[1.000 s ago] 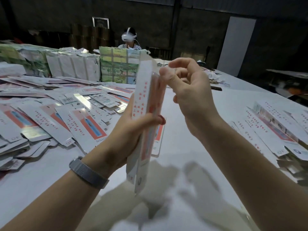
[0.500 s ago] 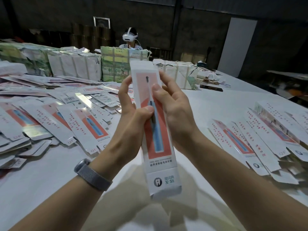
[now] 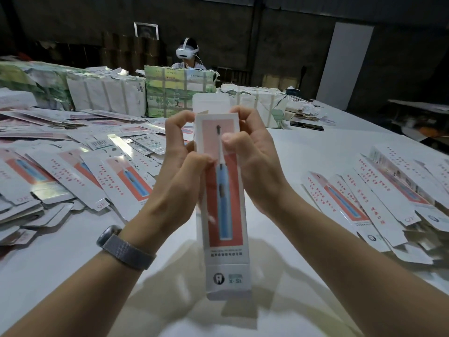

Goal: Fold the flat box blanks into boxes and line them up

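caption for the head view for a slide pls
Both hands, left hand and right hand, hold an upright toothbrush box above a white table strewn with flat blanks.

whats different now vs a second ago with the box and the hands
The box has turned from edge-on to showing its printed toothbrush face. The right hand, held off it with curled fingers a second ago, now grips its upper right edge. The left hand has kept its grip and its fingers have moved up to the top flap, which stands open. The flat blanks on the table lie as before.
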`<state>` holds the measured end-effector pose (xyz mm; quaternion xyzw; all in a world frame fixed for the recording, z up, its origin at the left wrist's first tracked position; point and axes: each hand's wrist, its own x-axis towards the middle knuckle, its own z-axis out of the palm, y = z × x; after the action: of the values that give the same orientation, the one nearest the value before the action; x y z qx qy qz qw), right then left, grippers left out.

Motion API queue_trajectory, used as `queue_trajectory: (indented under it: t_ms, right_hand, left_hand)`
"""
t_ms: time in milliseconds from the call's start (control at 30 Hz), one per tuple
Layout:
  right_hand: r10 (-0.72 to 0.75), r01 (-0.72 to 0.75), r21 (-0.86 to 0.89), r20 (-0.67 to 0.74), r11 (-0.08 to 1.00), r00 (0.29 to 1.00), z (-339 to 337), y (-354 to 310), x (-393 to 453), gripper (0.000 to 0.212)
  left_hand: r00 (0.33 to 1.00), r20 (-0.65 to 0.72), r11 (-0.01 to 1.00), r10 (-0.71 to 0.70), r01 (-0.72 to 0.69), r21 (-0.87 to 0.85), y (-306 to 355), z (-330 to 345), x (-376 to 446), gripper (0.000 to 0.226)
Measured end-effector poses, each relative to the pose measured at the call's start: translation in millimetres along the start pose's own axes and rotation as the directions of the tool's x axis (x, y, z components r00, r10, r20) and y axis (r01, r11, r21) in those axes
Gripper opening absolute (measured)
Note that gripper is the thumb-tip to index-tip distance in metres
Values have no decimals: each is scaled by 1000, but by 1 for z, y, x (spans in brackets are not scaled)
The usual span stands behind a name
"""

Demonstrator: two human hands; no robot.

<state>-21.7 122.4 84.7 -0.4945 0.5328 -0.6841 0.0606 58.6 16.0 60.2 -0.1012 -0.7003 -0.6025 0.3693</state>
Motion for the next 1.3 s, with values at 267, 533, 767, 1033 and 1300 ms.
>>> queue_trajectory:
  t_ms: [267, 533, 767, 1033, 1300]
  right_hand:
    - [50, -54, -33, -113, 998, 992, -2, 6, 1, 10]
    - [72, -54, 115, -158, 992, 985, -9, 10, 3, 46]
    - [201, -197, 41, -110, 979, 973, -15, -4, 9, 17]
    - [375, -378, 36, 67, 925, 924, -26, -18, 14, 16]
    - [369, -365, 79, -57, 928, 928, -21, -14, 14, 12]
  left_hand:
    - [1000, 10, 1000, -10, 10, 25, -4, 4, -4, 29]
    - [986, -3, 973, -166, 164, -161, -4, 13, -8, 46]
    - [991, 21, 990, -129, 130, -49, -8, 13, -8, 40]
    - [990, 116, 996, -85, 83, 20, -7, 9, -6, 51]
    - [987, 134, 996, -90, 91, 0, -8, 7, -7, 43]
